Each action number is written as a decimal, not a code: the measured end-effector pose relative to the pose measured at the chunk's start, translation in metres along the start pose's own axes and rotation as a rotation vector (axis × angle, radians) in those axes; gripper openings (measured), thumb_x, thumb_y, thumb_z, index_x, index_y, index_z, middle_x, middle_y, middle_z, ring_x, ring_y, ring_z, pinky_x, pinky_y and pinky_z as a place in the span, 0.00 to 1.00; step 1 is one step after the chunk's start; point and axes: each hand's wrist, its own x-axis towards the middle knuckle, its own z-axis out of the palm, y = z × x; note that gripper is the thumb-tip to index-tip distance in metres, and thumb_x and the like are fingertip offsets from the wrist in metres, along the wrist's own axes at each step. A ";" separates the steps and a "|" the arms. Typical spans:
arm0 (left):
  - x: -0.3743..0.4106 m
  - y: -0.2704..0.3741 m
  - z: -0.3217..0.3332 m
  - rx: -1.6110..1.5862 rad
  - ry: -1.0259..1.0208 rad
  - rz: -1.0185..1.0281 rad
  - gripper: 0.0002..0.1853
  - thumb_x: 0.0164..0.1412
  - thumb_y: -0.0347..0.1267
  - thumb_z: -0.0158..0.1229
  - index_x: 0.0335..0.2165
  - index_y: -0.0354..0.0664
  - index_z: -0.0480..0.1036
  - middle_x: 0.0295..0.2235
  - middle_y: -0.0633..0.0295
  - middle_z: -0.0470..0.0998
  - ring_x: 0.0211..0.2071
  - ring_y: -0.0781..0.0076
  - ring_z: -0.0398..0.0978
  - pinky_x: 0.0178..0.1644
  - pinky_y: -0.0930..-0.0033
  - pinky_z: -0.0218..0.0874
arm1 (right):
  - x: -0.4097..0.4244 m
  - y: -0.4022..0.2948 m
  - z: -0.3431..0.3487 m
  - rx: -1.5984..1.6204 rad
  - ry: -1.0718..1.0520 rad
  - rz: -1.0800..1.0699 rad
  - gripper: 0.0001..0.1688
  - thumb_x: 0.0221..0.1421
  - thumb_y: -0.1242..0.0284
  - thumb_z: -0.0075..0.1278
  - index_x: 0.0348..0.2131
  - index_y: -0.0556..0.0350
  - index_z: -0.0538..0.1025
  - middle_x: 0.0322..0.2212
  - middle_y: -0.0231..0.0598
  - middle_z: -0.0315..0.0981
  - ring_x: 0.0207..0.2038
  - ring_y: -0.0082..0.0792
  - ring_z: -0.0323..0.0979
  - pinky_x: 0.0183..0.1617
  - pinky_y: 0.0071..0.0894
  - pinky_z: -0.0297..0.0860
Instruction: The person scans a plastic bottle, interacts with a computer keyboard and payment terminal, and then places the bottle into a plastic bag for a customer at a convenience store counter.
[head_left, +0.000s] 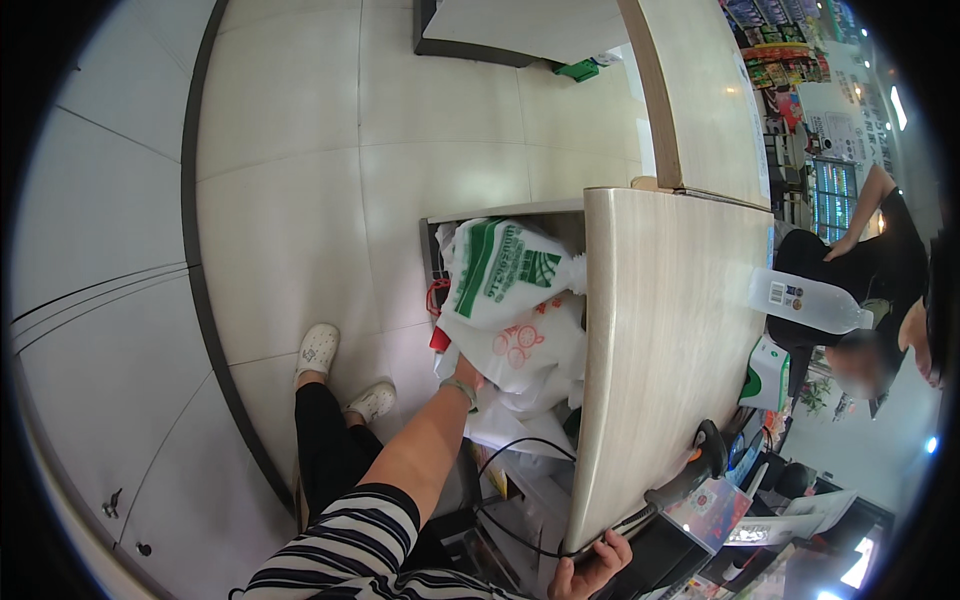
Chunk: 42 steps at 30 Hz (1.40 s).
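My left hand, with a pale green band at the wrist, reaches in among white plastic bags on the shelf under a wood-look counter. Its fingers are mostly hidden by the bags, so its grip cannot be told. One bag bears green print, another red fruit drawings. At the counter's near corner is my right hand, fingers curled beside a thin dark edge; whether it holds anything is unclear. A handheld barcode scanner lies on the counter beyond it, near a black cable.
A clear plastic bottle and a green-and-white box stand on the counter's far side. A person in black sits beyond. Grey cabinets line the left, past the tiled floor. A black cable loops below the bags.
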 end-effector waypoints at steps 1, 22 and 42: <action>0.003 -0.001 0.000 0.005 -0.053 -0.046 0.26 0.59 0.38 0.54 0.54 0.41 0.60 0.47 0.59 0.70 0.45 0.64 0.71 0.45 0.63 0.67 | -0.001 0.001 0.000 0.002 0.003 0.000 0.26 0.55 0.66 0.52 0.48 0.63 0.64 0.49 0.52 0.56 0.49 0.46 0.58 0.53 0.42 0.57; -0.266 0.105 0.054 1.464 0.439 0.341 0.14 0.53 0.26 0.61 0.18 0.38 0.63 0.16 0.70 0.63 0.21 0.84 0.59 0.25 0.76 0.55 | -0.003 -0.002 -0.003 0.015 0.027 0.105 0.28 0.40 0.70 0.60 0.42 0.59 0.66 0.46 0.52 0.56 0.49 0.50 0.57 0.54 0.46 0.54; -0.457 0.199 0.140 0.600 0.574 0.080 0.09 0.58 0.24 0.54 0.23 0.43 0.64 0.25 0.58 0.74 0.25 0.69 0.73 0.29 0.69 0.68 | -0.023 -0.087 0.196 1.740 -0.415 1.337 0.10 0.59 0.68 0.49 0.33 0.56 0.71 0.32 0.34 0.72 0.34 0.25 0.70 0.42 0.27 0.65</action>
